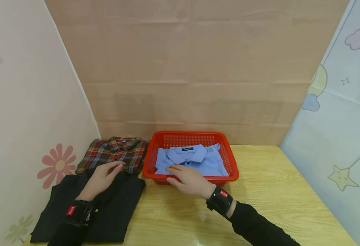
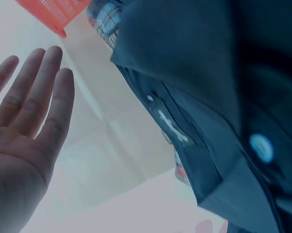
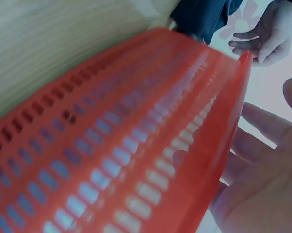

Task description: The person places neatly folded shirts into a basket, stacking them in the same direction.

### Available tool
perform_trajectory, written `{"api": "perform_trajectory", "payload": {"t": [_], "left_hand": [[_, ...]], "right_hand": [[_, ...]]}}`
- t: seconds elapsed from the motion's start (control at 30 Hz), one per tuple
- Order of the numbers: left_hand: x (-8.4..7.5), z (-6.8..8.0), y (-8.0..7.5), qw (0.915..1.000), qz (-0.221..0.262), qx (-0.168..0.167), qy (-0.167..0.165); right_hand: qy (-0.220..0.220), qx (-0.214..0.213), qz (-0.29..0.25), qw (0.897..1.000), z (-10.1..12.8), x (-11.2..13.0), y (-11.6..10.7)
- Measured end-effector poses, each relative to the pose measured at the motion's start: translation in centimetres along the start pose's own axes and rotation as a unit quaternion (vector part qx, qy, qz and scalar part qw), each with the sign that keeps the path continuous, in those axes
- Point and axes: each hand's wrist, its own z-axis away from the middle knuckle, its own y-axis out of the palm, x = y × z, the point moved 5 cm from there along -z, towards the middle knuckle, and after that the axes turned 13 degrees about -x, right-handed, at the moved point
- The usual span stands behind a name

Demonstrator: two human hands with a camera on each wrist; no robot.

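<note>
In the head view a folded light blue shirt (image 1: 209,164) lies collar-up inside a red plastic basket (image 1: 232,160). My right hand (image 1: 189,181) is at the basket's front rim, its fingers loosely extended over the rim by the shirt's front edge; the right wrist view shows the basket wall (image 3: 151,131) close to the palm. My left hand (image 1: 101,179) hovers over a folded black shirt (image 1: 115,212), fingers extended and holding nothing. The left wrist view shows that hand (image 2: 29,116) apart from the black shirt's collar (image 2: 175,53).
A folded plaid shirt (image 1: 101,155) lies behind the black shirt, left of the basket. The wooden table (image 1: 266,191) extends to the right. A brown paper-like backdrop (image 1: 192,68) stands behind, and patterned panels rise on both sides.
</note>
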Motion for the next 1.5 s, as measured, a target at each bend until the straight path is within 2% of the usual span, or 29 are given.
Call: {"api": "perform_trajectory", "payload": {"t": [0.23, 0.4, 0.5, 0.67, 0.8, 0.9, 1.0, 1.17, 1.3, 1.43, 1.5], "left_hand": [[0.3, 1.1, -1.3, 0.9999, -0.013, 0.002, -0.003], [1.1, 2.1, -2.3, 0.9996, -0.023, 0.006, -0.013], [1.8, 2.7, -3.0, 0.9987, -0.047, 0.008, -0.017], [3.3, 3.6, -4.2, 0.9951, -0.096, 0.001, -0.025], [4.3, 4.3, -4.8, 0.9918, -0.124, -0.005, -0.029], [5.0, 4.9, -5.1, 0.9892, -0.142, 0.007, -0.036], [5.9, 5.5, -5.3, 0.9852, -0.160, 0.034, -0.051], [7.8, 6.5, -6.3, 0.9741, -0.194, 0.065, -0.096], [9.1, 7.2, -7.3, 0.9654, -0.219, 0.070, -0.123], [9.9, 7.7, -8.0, 0.9613, -0.241, 0.061, -0.118], [10.3, 8.0, -8.3, 0.9560, -0.258, 0.056, -0.128]], "right_hand": [[-0.043, -0.043, 0.006, 0.998, -0.7, 2.1, 1.2], [-0.061, -0.055, -0.012, 0.997, -1.1, 3.9, 2.0], [-0.090, -0.059, -0.020, 0.994, -1.3, 5.2, 2.7], [-0.148, -0.065, -0.001, 0.987, -1.4, 6.8, 3.9], [-0.173, -0.057, 0.010, 0.983, -1.4, 7.7, 4.8], [-0.176, -0.039, 0.008, 0.984, -1.5, 8.1, 5.3], [-0.161, -0.002, -0.001, 0.987, -1.5, 8.3, 6.2], [-0.147, 0.065, -0.021, 0.987, -1.1, 8.6, 8.1], [-0.136, 0.100, -0.037, 0.985, -0.8, 8.7, 9.4], [-0.105, 0.121, -0.048, 0.986, -0.6, 8.6, 10.0], [-0.091, 0.124, -0.046, 0.987, -0.6, 8.6, 10.2]]}}
